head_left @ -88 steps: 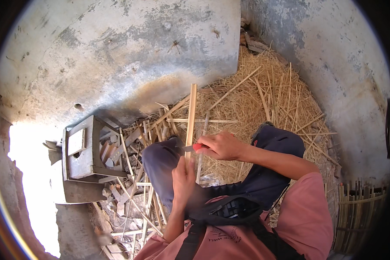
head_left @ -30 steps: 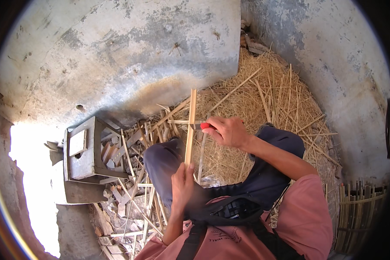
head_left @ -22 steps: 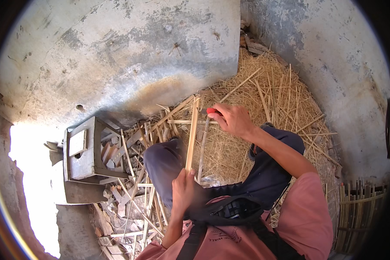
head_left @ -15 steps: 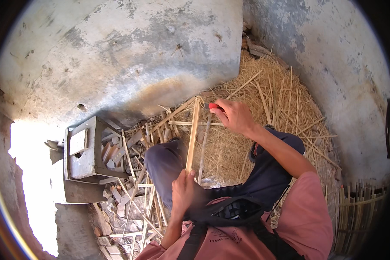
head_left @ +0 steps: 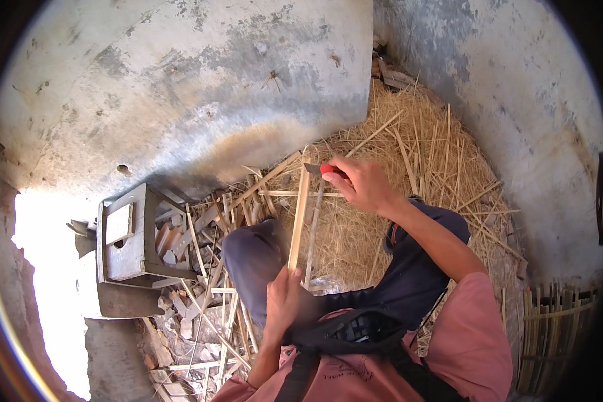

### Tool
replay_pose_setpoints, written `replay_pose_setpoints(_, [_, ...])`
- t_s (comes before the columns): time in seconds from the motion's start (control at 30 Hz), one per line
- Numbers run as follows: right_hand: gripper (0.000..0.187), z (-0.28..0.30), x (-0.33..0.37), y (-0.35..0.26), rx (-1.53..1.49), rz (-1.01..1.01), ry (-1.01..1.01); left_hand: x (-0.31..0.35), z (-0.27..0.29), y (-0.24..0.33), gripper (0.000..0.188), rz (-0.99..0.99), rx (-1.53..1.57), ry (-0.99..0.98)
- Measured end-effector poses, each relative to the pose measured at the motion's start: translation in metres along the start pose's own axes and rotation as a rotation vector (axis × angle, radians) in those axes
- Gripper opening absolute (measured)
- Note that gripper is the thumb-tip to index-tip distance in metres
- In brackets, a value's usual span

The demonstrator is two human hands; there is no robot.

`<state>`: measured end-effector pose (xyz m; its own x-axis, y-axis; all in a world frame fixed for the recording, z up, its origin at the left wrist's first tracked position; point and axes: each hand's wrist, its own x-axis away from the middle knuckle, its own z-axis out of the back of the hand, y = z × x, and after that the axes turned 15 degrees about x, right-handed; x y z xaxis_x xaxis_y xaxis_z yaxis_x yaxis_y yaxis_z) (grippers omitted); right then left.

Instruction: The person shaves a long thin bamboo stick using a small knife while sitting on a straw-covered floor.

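Observation:
A pale, flat bamboo strip (head_left: 299,218) slants up and away from my lap, between my knees. My left hand (head_left: 283,298) is wrapped round its near end. At the strip's far end, my right hand (head_left: 364,185) grips a red-handled knife (head_left: 327,169). The knife's dark blade points left, and its tip meets or lies just beside the top of the strip. Whether the blade is cutting into it I cannot tell. My right fingers hide part of the red handle.
Fine shavings (head_left: 355,234) and loose strips cover the floor ahead and to the right. A grey wooden box (head_left: 141,234) lies at left, near rubble and split sticks (head_left: 211,321). Walls (head_left: 248,74) rise behind. A slatted bamboo bundle (head_left: 556,335) stands at the lower right.
The knife and my right hand have shifted slightly down, and more of the blade shows now. A thin curl at the strip's top is no longer seen there. My left hand keeps its hold.

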<state>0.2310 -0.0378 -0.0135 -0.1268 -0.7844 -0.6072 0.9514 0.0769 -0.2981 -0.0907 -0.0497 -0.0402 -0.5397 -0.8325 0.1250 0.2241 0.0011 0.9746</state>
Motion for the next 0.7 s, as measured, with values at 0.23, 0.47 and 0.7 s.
replay_pose_setpoints(0.23, [0.03,0.005,-0.003,0.003,0.022,-0.026,-0.039,0.004,-0.004,0.001,0.036,-0.006,-0.039,-0.025])
replay_pose_setpoints(0.47, [0.038,0.0,-0.003,0.008,0.08,-0.097,-0.045,0.007,-0.001,0.006,0.035,0.026,-0.008,-0.033])
replay_pose_setpoints(0.7, [0.052,0.048,-0.027,0.113,0.227,-0.582,0.064,0.032,0.029,-0.021,0.039,0.022,0.123,0.045])
